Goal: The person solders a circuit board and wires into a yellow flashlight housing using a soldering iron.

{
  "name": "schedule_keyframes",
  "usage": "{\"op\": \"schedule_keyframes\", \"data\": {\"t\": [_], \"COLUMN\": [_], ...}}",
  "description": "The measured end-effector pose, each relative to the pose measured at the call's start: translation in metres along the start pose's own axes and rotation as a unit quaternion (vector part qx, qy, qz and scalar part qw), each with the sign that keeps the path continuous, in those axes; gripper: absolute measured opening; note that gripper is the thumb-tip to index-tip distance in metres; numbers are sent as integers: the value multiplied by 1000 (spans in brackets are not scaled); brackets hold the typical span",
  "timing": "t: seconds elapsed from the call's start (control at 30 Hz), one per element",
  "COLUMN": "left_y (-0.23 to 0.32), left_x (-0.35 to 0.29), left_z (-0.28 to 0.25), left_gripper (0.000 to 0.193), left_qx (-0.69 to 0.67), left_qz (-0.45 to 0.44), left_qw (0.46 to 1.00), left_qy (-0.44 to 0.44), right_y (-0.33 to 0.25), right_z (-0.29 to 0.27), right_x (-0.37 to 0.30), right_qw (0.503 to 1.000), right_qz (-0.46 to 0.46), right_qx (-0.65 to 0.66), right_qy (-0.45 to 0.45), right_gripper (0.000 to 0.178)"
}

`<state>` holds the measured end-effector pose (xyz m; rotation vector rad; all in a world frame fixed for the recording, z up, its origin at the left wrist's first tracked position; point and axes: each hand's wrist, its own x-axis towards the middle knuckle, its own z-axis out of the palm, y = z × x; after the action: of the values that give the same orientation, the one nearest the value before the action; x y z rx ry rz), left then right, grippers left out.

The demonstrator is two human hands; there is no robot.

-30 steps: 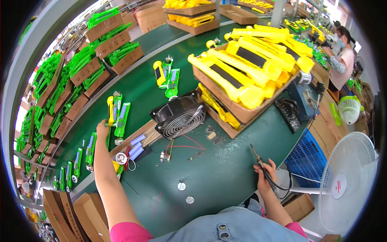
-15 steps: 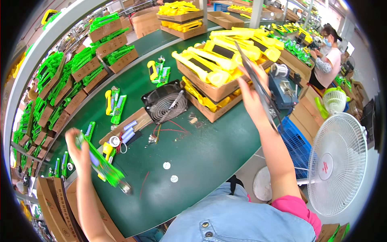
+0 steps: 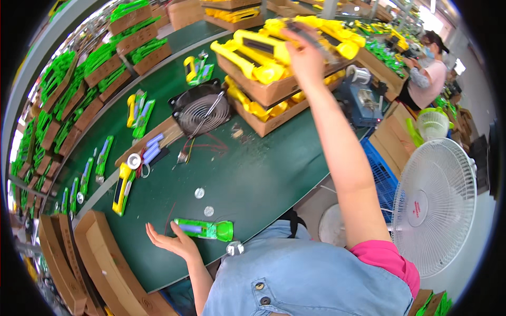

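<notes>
My left hand (image 3: pixel 174 243) is open, palm up, fingers spread, close to the near table edge. Just beside its fingertips lies a green flashlight casing half (image 3: pixel 203 229) with a blue cell inside. A shiny round reflector (image 3: pixel 235 248) sits at its wide end, against my apron. My right hand (image 3: pixel 308 59) is stretched out over the yellow flashlight casings (image 3: pixel 258 47) heaped in a cardboard box (image 3: pixel 263 90). Its fingers are closed on a long dark thing (image 3: pixel 304 32), blurred by motion, whose kind I cannot make out.
A black fan (image 3: pixel 203 109) and blue cells (image 3: pixel 153 148) lie mid-table. Further left are a yellow-and-green flashlight (image 3: pixel 122 188) and stacked boxes of green casings (image 3: pixel 105 72). A blue machine (image 3: pixel 363 102) and a white fan (image 3: pixel 432 208) stand right. Beyond, a person (image 3: pixel 427 73) works.
My left hand has come right and nearer, putting the green casing down and letting go. My right hand has moved farther away and left, over the yellow casings, with the dark thing.
</notes>
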<state>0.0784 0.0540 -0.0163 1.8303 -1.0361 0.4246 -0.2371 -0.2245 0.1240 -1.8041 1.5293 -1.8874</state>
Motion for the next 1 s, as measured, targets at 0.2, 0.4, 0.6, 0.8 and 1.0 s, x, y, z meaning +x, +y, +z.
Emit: {"op": "schedule_keyframes", "data": {"t": [0.2,0.4,0.6,0.8,1.0], "left_y": [41,11,42,51,70], "left_x": [44,30,-2,0,-9], "left_z": [-40,-14,-10,-4,14], "left_gripper": [56,51,48,42,25], "left_qx": [-44,-100,-112,-138,-183], "left_qz": [194,317,233,183,80], "left_qw": [889,769,800,801,814], "left_qy": [-412,-546,-541,-554,-545], "right_y": [-12,-73,-27,6,0], "right_z": [-52,-64,-46,-45,-44], "right_x": [-4,-126,-250,-266,-268], "right_qw": [930,916,936,920,892], "right_qz": [69,132,5,-179,-234], "right_qx": [361,379,256,32,73], "right_qy": [-8,-34,-241,-347,-380], "right_gripper": [40,40,35,42,43]}}
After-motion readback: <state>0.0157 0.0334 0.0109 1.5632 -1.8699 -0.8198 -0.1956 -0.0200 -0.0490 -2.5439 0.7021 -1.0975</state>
